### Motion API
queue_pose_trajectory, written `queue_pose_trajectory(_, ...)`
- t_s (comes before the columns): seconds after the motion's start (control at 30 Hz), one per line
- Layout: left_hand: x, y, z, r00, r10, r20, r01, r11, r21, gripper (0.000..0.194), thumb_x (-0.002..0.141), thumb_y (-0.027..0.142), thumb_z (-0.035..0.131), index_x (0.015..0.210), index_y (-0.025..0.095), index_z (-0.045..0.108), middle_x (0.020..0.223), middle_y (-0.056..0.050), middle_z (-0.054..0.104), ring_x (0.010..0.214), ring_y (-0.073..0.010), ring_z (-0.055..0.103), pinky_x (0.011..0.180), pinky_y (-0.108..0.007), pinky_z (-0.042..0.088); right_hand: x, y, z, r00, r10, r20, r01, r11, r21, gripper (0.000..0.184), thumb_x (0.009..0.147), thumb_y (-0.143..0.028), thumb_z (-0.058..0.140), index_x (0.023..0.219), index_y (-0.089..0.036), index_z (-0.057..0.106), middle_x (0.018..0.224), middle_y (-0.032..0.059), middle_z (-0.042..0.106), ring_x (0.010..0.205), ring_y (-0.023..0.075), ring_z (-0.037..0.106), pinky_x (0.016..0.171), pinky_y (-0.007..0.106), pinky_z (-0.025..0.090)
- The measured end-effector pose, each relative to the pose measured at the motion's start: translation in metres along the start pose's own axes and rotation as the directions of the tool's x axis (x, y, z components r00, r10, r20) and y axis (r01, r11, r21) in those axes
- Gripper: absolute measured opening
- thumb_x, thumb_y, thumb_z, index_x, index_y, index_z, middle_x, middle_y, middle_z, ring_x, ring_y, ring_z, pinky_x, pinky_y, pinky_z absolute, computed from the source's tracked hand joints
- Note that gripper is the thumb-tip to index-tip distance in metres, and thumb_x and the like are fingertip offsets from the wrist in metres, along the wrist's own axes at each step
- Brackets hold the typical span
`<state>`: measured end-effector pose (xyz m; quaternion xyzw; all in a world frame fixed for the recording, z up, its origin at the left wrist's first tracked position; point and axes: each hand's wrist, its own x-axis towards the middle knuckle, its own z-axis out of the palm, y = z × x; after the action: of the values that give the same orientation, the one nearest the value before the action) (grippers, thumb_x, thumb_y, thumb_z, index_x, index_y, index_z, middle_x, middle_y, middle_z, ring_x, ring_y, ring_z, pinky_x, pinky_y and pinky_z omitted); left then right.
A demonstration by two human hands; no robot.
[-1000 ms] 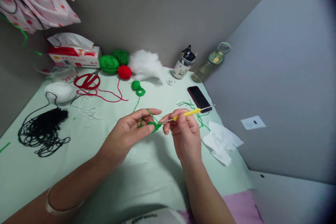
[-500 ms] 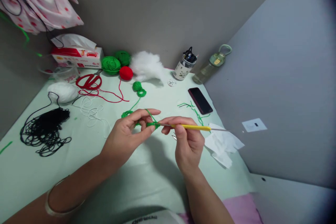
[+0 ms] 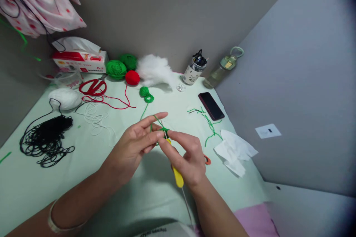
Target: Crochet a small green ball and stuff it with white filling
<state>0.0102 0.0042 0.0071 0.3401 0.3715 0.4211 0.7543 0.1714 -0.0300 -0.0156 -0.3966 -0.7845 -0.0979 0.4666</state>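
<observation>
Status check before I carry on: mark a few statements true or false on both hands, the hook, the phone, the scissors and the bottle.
1. The right hand holds the yellow-handled hook. True.
2. The left hand is empty. False: the left hand pinches the green yarn piece.
3. The phone lies on the crumpled tissue. False: the phone lies apart from the crumpled tissue, on its far side.
4. The red-handled scissors lie near the tissue box. True.
5. The bottle stands left of the pen cup. False: the bottle is right of the pen cup.
</observation>
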Motion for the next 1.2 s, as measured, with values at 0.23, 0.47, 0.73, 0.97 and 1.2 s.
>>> queue_pose_trajectory(0.23,0.005,0.007,-0.008,1.000,-0.001,0.031,0.002,0.999,-0.041,0.030,0.082,0.024,0.080,0.112,0.025,0.079,0.076,0.004,0.055,0.055,-0.0050,0.028,0.051,-0.019,0.027,0.011,0.007,-0.004,0.825,0.564,0.012,-0.442,0.633,0.635,0.022,0.099,-0.019,0.057,0.105,-0.028,0.076,0.091,0.0031,0.075,0.072,0.0171,0.069,0.064,0.035,0.058)
queue_pose_trajectory(0.47,0.005,-0.001,-0.009,0.997,0.044,0.065,-0.051,0.994,0.099,0.032,0.083,0.029,0.081,0.115,0.030,0.078,0.093,0.000,0.066,0.087,-0.0140,0.056,0.081,-0.025,0.044,0.016,0.011,-0.001,0.754,0.626,0.199,-0.516,0.377,0.769,0.016,0.098,-0.028,0.062,0.096,-0.025,0.077,0.092,0.0047,0.075,0.081,0.0181,0.068,0.069,0.034,0.056)
queue_pose_trajectory(0.73,0.004,-0.001,-0.002,0.999,-0.007,0.040,0.004,0.997,0.076,0.052,0.082,0.029,0.080,0.132,0.031,0.068,0.091,0.001,0.065,0.087,-0.0151,0.058,0.083,-0.028,0.044,0.014,0.010,0.001,0.748,0.619,0.239,-0.537,0.353,0.766,0.016,0.098,-0.028,0.062,0.099,-0.026,0.078,0.096,0.0035,0.076,0.085,0.0168,0.069,0.072,0.032,0.057)
queue_pose_trajectory(0.97,0.003,0.004,-0.008,0.977,-0.087,0.196,0.088,0.996,0.004,0.051,0.079,0.023,0.071,0.130,0.027,0.069,0.092,-0.003,0.065,0.085,-0.0179,0.057,0.077,-0.029,0.044,0.018,0.018,0.001,0.602,0.705,0.373,-0.582,0.068,0.810,0.023,0.093,-0.044,0.068,0.087,-0.022,0.073,0.078,0.0018,0.074,0.065,0.0147,0.067,0.065,0.031,0.058)
queue_pose_trajectory(1.2,0.006,0.005,-0.011,0.977,-0.059,0.206,0.071,0.996,-0.048,0.036,0.076,0.020,0.072,0.111,0.024,0.079,0.086,-0.001,0.058,0.060,-0.0094,0.027,0.049,-0.023,0.022,0.019,0.022,0.002,0.503,0.716,0.483,-0.604,-0.108,0.789,0.022,0.088,-0.043,0.073,0.084,-0.021,0.072,0.075,0.0019,0.072,0.060,0.0120,0.062,0.058,0.025,0.053)
